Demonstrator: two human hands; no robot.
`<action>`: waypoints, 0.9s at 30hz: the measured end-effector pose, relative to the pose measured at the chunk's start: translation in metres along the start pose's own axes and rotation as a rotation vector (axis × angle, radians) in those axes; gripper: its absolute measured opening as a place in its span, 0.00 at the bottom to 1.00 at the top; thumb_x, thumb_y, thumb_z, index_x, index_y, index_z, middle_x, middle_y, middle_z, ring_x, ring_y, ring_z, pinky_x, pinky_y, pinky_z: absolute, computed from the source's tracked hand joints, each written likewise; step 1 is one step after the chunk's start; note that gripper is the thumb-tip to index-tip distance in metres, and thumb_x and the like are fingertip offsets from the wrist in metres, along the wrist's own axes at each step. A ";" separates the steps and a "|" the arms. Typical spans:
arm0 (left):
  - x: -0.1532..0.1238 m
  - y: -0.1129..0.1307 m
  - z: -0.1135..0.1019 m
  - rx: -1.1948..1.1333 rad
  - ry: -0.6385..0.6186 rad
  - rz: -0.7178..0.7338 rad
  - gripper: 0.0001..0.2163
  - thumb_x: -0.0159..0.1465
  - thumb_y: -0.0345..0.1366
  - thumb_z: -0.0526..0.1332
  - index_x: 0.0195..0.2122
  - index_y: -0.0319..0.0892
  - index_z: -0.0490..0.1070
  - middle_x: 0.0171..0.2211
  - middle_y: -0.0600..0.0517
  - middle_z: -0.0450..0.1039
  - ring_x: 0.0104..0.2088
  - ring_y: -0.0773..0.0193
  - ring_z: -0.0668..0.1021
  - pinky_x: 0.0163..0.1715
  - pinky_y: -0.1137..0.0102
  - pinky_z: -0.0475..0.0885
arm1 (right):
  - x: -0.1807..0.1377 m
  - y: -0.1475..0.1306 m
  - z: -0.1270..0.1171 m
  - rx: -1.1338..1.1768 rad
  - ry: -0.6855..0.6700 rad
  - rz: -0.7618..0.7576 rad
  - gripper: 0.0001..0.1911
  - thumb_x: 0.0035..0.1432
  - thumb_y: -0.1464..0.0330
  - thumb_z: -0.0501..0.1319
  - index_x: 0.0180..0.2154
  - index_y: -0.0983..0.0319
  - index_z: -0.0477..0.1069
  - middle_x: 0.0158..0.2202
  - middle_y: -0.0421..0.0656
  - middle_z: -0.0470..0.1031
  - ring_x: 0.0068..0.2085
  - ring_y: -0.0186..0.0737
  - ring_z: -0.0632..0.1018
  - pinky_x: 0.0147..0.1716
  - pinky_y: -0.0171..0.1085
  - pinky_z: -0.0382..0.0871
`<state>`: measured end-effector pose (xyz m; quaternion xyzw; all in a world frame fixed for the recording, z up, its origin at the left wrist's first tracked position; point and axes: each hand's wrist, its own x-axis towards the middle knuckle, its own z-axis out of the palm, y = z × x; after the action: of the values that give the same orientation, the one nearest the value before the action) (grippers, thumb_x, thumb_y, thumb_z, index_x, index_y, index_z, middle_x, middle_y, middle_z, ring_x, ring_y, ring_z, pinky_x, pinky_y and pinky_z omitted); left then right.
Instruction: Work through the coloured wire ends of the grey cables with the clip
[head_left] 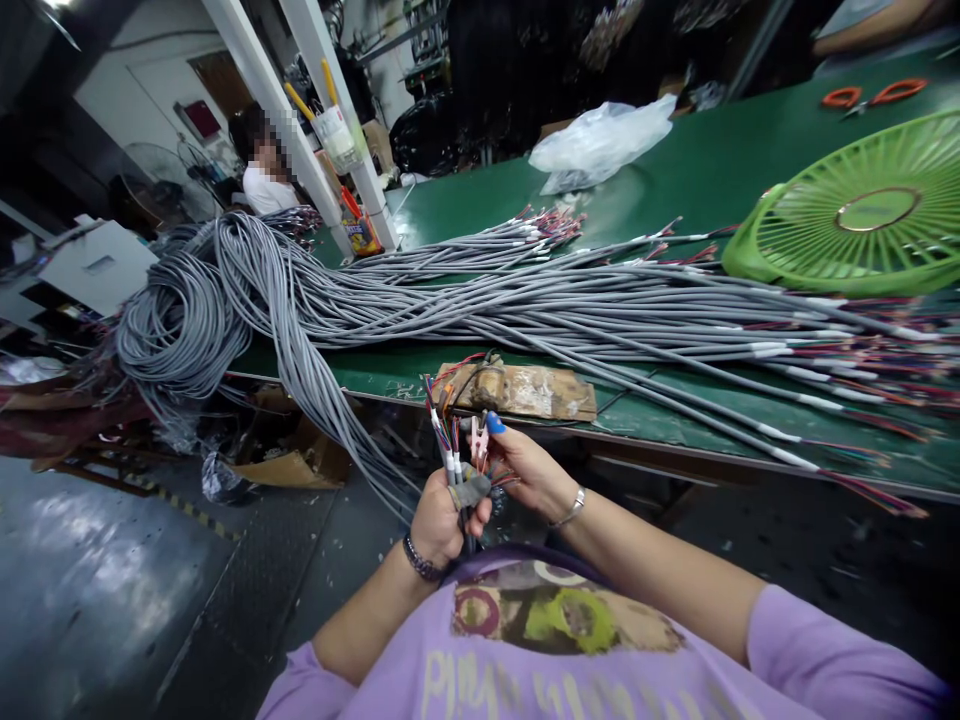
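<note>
My left hand (439, 522) is closed round a few grey cables (454, 468) in front of my body. Their white-banded ends point up and fan into thin coloured wires (430, 395). A grey wrap covers one of its digits. Close beside it, my right hand (529, 468) is closed in a pinch, with a blue cover on one fingertip. By its fingertips stands a small pale pink piece that looks like a clip (478, 438), and more coloured wires lie there. What exactly the right fingers grip is too small to tell.
Many grey cables (420, 310) lie along the green table (480, 190), some hanging over its front edge. A worn wooden block (536, 390) sits at that edge. Behind are a green fan (847, 215), orange-handled scissors (874, 97), a plastic bag (600, 145) and a seated person (266, 185).
</note>
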<state>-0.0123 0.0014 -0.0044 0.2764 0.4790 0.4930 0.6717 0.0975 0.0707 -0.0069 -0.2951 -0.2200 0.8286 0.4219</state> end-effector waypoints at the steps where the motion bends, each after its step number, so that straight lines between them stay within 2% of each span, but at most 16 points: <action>1: 0.000 -0.001 0.000 0.003 -0.001 -0.005 0.13 0.48 0.41 0.68 0.23 0.39 0.66 0.12 0.55 0.68 0.08 0.74 0.63 0.08 0.79 0.51 | 0.000 0.000 0.000 0.021 -0.003 -0.002 0.17 0.45 0.54 0.67 0.26 0.62 0.71 0.22 0.39 0.70 0.23 0.33 0.67 0.25 0.34 0.64; 5: 0.000 -0.001 0.000 -0.009 0.005 -0.009 0.13 0.48 0.41 0.68 0.25 0.39 0.67 0.11 0.55 0.68 0.08 0.74 0.63 0.07 0.79 0.51 | 0.001 0.003 -0.004 0.076 -0.034 0.029 0.17 0.49 0.54 0.65 0.28 0.62 0.72 0.23 0.39 0.70 0.23 0.32 0.68 0.25 0.32 0.65; 11: -0.011 0.003 0.002 -0.009 0.026 0.017 0.14 0.47 0.42 0.68 0.24 0.39 0.66 0.11 0.55 0.68 0.08 0.74 0.63 0.07 0.79 0.52 | -0.006 -0.001 -0.010 0.092 -0.114 0.136 0.24 0.55 0.48 0.55 0.34 0.62 0.73 0.29 0.43 0.73 0.28 0.34 0.72 0.27 0.33 0.67; 14: -0.018 -0.002 0.005 0.004 0.030 0.030 0.15 0.47 0.43 0.69 0.24 0.39 0.66 0.12 0.55 0.69 0.08 0.74 0.64 0.07 0.79 0.53 | -0.011 -0.004 -0.010 0.078 -0.145 0.159 0.22 0.55 0.50 0.57 0.35 0.62 0.73 0.31 0.44 0.74 0.29 0.35 0.73 0.29 0.33 0.68; 19: -0.019 -0.010 0.008 -0.019 0.085 0.107 0.15 0.50 0.44 0.68 0.25 0.39 0.66 0.14 0.55 0.70 0.09 0.73 0.65 0.08 0.79 0.54 | -0.012 -0.004 -0.010 -0.013 -0.095 0.032 0.12 0.49 0.60 0.66 0.30 0.62 0.72 0.28 0.40 0.73 0.27 0.32 0.71 0.27 0.31 0.65; 23: -0.014 -0.007 0.011 -0.046 0.098 0.154 0.15 0.51 0.44 0.67 0.24 0.38 0.66 0.14 0.55 0.69 0.09 0.74 0.65 0.09 0.79 0.54 | -0.010 -0.001 -0.010 -0.079 -0.075 -0.047 0.17 0.49 0.55 0.65 0.29 0.63 0.72 0.26 0.40 0.73 0.26 0.33 0.70 0.26 0.33 0.63; 27: -0.009 -0.001 0.014 -0.082 0.080 0.149 0.14 0.51 0.42 0.68 0.24 0.38 0.67 0.13 0.56 0.68 0.09 0.74 0.65 0.08 0.79 0.54 | -0.009 -0.001 -0.009 -0.271 0.021 -0.195 0.21 0.51 0.50 0.61 0.26 0.63 0.72 0.23 0.40 0.72 0.25 0.34 0.69 0.27 0.35 0.62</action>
<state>0.0005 -0.0061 0.0032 0.2638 0.4629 0.5715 0.6242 0.1083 0.0647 -0.0107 -0.3354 -0.3531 0.7431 0.4589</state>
